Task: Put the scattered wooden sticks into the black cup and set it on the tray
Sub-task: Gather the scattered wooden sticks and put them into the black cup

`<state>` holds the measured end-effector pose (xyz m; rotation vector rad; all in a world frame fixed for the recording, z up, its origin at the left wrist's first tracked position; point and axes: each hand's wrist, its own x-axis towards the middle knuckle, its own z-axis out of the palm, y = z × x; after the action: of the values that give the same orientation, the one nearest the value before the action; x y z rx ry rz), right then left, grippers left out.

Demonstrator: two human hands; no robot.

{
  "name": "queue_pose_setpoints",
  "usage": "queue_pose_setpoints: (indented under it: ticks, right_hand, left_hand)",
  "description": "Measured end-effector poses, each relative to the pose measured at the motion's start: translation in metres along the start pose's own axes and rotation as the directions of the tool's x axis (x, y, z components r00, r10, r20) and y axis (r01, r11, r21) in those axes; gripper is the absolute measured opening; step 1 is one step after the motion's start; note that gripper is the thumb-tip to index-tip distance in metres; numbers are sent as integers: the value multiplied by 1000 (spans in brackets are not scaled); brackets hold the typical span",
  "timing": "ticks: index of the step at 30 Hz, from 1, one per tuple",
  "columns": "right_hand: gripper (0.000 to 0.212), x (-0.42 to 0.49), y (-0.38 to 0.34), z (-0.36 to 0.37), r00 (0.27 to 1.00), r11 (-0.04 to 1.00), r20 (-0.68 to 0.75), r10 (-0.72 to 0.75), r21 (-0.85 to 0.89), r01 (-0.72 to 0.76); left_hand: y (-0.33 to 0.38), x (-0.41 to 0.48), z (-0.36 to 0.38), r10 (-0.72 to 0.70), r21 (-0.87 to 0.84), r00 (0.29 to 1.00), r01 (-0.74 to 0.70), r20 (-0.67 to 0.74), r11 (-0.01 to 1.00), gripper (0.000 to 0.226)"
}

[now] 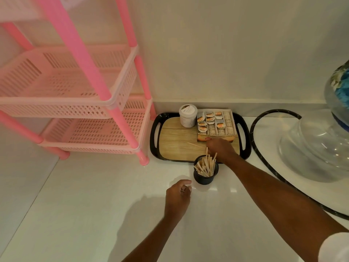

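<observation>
The black cup (205,176) stands on the white counter just in front of the tray (156,140), with several wooden sticks (204,166) upright in it. One loose stick (195,145) lies on the tray's wood-pattern floor. My right hand (221,149) reaches over the tray's front part, fingers at the near end of that stick; whether it grips the stick is hidden. My left hand (178,195) hovers over the counter left of the cup, fingers curled, with what looks like a thin stick end between the fingertips.
On the tray's back stand a white jar (188,115) and an open box of tea bags (216,123). A pink plastic rack (75,103) fills the left. A black hose (264,148) and a clear water bottle (321,144) lie to the right.
</observation>
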<state>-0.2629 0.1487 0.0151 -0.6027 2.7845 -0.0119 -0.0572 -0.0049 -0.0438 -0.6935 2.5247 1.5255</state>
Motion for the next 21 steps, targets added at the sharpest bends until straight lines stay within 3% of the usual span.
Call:
queue_pose_setpoints:
  ticks: [12,14,21]
  right_hand:
    - [11,-23,24,-8,993,986,-81,-90,137,100]
    - [3,-26,31,-12,987,970,-140,-79,219,109]
    - [16,-41,51,-35,919,919,-392,-42,345,190]
  left_hand:
    - [1,-3,-1,25,31,999,-26,21,999,28]
    - [2,-4,-1,46,44,999,-47,23,998,29]
    - [5,-8,-5,103,87,995,-104,18,991,28]
